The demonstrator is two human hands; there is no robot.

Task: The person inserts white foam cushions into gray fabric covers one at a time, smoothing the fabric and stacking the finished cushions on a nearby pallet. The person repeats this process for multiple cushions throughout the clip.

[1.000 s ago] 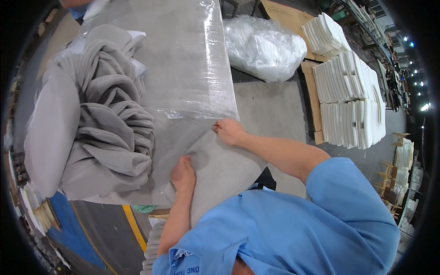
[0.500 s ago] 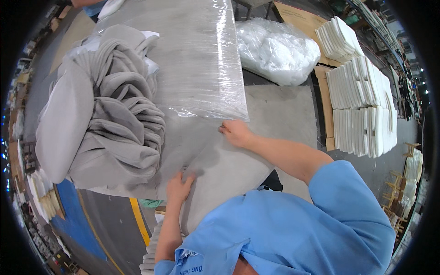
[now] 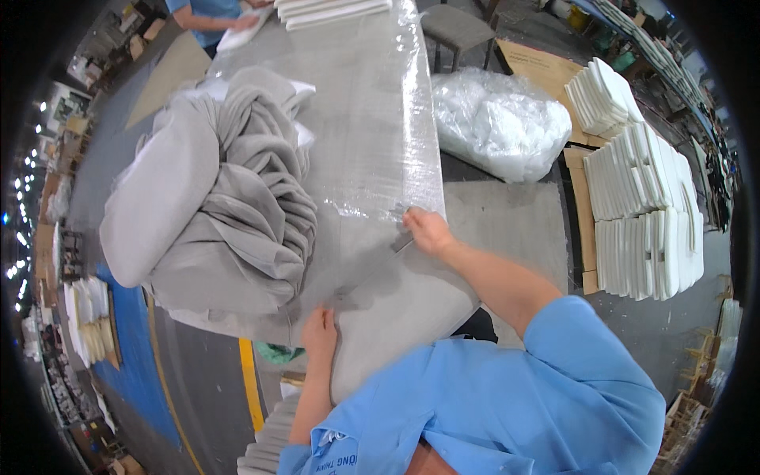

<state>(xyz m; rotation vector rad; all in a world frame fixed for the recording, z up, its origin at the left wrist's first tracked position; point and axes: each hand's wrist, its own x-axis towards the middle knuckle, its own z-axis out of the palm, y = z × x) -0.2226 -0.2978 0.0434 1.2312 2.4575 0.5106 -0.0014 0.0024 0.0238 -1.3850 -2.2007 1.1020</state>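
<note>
A grey fabric-covered cushion [image 3: 404, 309] lies on the near end of the table, up against my body. At its far right corner my right hand [image 3: 428, 230] is closed, pinching the edge of the cover; a narrow dark strip runs along the edge beside the fingers. My left hand [image 3: 319, 334] is closed at the cushion's left edge, its fingertips pressed to the cover there. To the left of both hands, a large heap of grey fabric covers [image 3: 237, 198] is piled on the table.
Clear plastic film covers the table [image 3: 356, 119]. White pads [image 3: 332, 9] lie at its far end, near another person's hand [image 3: 241, 22]. A plastic bag of white filling [image 3: 503, 123] and stacked white foam pads [image 3: 637, 245] stand to the right. A chair [image 3: 459, 32] stands beyond.
The view has tilted up, showing the far table end and the other person. My left hand's fingers have drawn together from a spread thumb. My right hand remains at the cushion's far corner.
</note>
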